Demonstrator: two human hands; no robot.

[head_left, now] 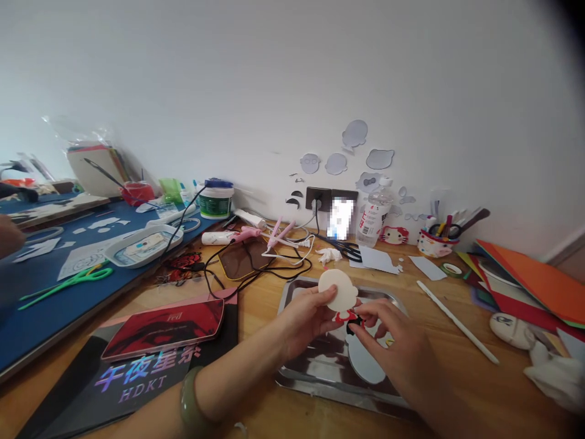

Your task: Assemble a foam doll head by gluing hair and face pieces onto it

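Note:
My left hand (313, 312) grips a cream, round-headed cutout figure (340, 291), its thumb resting on the face of it. Red parts show at the figure's lower end. The fingers of my right hand (395, 332) pinch a small black piece (353, 327) against that lower end; whether it is fixed to the figure I cannot tell. Both hands are above a shiny metal tray (315, 385). In the tray lies a pale rounded cutout (365, 361), partly covered by my right hand.
Behind the tray are a lit phone (340, 218), a water bottle (375, 213), scissors (350, 250) and pink glue guns (247, 234) with tangled cables. To the right are a white stick (457, 322) and coloured sheets (534, 277). A red box (167, 329) lies left. Another person's hand (10, 238) shows far left.

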